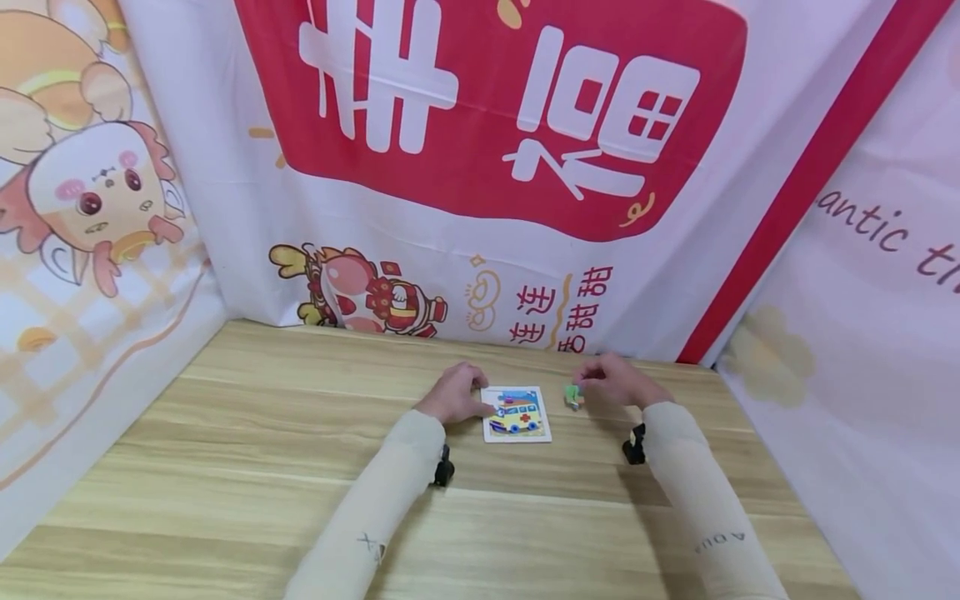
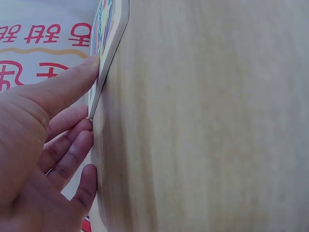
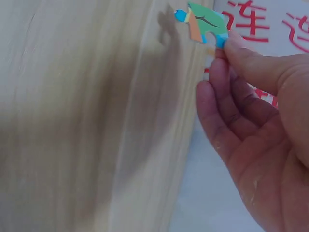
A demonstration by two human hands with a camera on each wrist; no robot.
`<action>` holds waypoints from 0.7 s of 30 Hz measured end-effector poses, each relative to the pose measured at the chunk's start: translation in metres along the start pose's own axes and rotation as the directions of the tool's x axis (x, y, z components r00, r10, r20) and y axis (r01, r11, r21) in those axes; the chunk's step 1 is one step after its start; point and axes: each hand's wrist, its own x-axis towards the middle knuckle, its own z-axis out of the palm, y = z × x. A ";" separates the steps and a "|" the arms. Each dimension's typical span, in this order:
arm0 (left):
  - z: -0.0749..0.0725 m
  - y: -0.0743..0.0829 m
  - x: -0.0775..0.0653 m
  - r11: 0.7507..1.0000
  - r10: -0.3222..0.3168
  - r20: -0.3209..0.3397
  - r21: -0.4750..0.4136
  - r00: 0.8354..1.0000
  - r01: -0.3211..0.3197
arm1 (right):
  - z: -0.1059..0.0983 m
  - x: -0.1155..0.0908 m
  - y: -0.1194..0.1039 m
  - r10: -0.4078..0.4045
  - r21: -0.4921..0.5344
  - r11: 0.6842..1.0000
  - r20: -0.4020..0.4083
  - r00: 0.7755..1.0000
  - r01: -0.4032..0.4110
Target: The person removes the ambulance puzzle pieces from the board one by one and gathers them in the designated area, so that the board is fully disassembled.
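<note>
A small square jigsaw puzzle [image 1: 517, 415] in a white frame, showing a yellow ambulance with a red cross, lies flat on the table. My left hand [image 1: 454, 395] holds it at the left side: the thumb [image 2: 79, 77] lies on its face and the other fingers are by its edge and corner. To the right of the frame, my right hand [image 1: 618, 381] pinches a jigsaw piece [image 3: 206, 21] between thumb and index finger. The piece is green with a dark curved line, plus orange and blue parts, and its shadow falls on the wood beside it.
The light wooden table [image 1: 315, 500] ends at a white and red printed cloth [image 1: 480, 192] hanging close behind both hands. Printed cloths also stand at the left and right sides. Each wrist carries a small black camera [image 1: 444, 467].
</note>
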 end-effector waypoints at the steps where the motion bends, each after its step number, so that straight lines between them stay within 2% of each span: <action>1: 0.000 0.001 0.000 1.000 -0.003 0.002 0.000 1.000 0.003 | 0.001 -0.001 0.003 0.026 0.001 1.000 0.006 1.000 -0.026; 6: 0.000 0.003 -0.001 1.000 -0.011 0.006 -0.001 1.000 0.011 | 0.007 -0.004 0.014 0.073 0.004 0.997 0.025 0.997 -0.074; 21: 0.003 -0.002 0.003 0.999 -0.022 0.013 -0.042 1.000 0.022 | 0.020 -0.004 0.022 0.039 -0.020 0.999 -0.042 0.998 -0.040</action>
